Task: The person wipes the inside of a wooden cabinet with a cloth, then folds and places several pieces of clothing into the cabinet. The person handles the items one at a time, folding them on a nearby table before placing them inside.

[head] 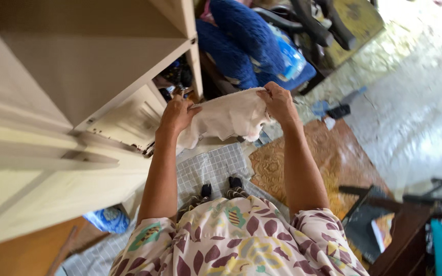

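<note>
Both my hands hold up a pale cream cloth (228, 116) in front of me. My left hand (177, 113) grips its left edge, close to the open beige cabinet (85, 66). My right hand (278, 102) pinches the cloth's upper right corner. The cloth hangs loosely between them, its lower edge drooping over the floor. My arms reach out from a flower-patterned garment (236, 237).
A white checked mat (216, 168) and an orange patterned rug (333, 158) lie under my feet. A blue cushioned seat (241, 41) stands beyond the cloth. A dark wooden piece (400, 225) is at right, and a blue bag (109, 220) lies on the floor at left.
</note>
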